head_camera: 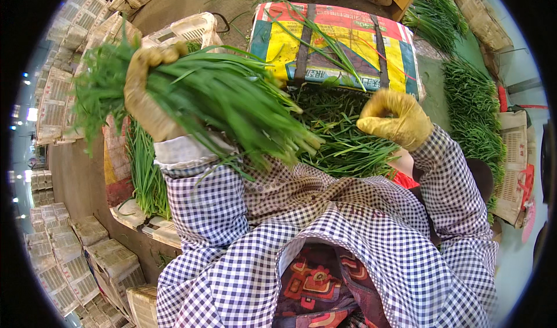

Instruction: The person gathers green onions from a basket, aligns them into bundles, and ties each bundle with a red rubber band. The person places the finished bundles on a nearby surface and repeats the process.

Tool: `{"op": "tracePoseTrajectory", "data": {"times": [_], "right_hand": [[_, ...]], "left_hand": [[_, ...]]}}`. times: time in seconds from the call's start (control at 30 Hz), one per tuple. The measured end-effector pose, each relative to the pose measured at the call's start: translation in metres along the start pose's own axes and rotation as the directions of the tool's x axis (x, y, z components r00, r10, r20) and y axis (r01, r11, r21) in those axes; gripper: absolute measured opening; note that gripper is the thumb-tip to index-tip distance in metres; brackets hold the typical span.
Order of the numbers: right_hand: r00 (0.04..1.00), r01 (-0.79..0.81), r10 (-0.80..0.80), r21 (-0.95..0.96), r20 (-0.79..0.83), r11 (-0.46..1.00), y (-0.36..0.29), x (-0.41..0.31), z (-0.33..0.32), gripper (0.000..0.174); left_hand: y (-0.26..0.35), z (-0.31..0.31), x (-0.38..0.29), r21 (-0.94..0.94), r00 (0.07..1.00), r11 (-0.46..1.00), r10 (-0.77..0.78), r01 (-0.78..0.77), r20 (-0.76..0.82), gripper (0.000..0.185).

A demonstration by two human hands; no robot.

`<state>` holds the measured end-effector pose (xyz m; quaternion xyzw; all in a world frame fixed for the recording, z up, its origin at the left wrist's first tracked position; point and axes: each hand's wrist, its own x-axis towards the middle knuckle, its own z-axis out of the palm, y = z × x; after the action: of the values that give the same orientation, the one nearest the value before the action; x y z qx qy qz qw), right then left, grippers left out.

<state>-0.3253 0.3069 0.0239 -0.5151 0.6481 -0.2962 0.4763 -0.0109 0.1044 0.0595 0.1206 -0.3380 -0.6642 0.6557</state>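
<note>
My left hand [150, 91], in a soiled glove, grips a thick bunch of long green leaves [217, 93], which look like garlic chives. The bunch is blurred, its pale cut ends pointing right and its leafy tips left. On the right, my right hand [398, 119] wears a yellow glove. Its fingers curl loosely, the thumb stands a little apart, and nothing shows between them. Below and between the hands lies a heap of loose green leaves [348, 149] before my lap. A few long chive stalks [333, 45] rest on the printed woven sack [278, 41] beyond.
Black straps [307, 45] cross the sack. A pale plastic crate [187, 30] stands behind the bunch, and more chives [145, 171] lie left of my sleeve. Many stacked crates [56, 102] line the left side. Rows of chives [472, 115] and a crate [513, 132] stand right.
</note>
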Motion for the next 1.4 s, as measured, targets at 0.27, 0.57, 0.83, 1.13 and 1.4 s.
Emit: {"op": "tracePoseTrajectory", "data": {"times": [0.27,0.57,0.83,1.13,1.4], "right_hand": [[0.768,0.432,-0.554,-0.378,-0.322,0.819,-0.044,0.063,0.056,0.147],[0.777,0.291,-0.553,0.951,-0.299,-0.106,0.024,0.136,0.034,0.043],[0.889,0.455,-0.199,0.750,-0.412,0.481,0.011,0.082,-0.021,0.039],[0.778,0.482,0.191,0.763,-0.599,0.430,0.049,0.084,-0.086,0.037],[0.830,0.552,-0.067,0.799,-0.553,0.237,0.064,0.049,-0.142,0.035]], "left_hand": [[-0.064,0.109,-0.012,0.365,0.992,0.926,0.058,-0.096,0.114,0.023],[-0.099,0.121,-0.035,0.402,0.681,0.883,-0.450,0.243,0.578,0.047],[-0.147,0.068,-0.092,0.774,0.454,0.478,-0.846,0.414,0.280,0.083],[-0.134,0.064,-0.146,0.971,0.226,0.158,-0.954,-0.182,0.198,0.035],[-0.112,0.048,-0.109,0.786,0.365,0.083,-0.852,-0.613,0.374,0.055]]}}
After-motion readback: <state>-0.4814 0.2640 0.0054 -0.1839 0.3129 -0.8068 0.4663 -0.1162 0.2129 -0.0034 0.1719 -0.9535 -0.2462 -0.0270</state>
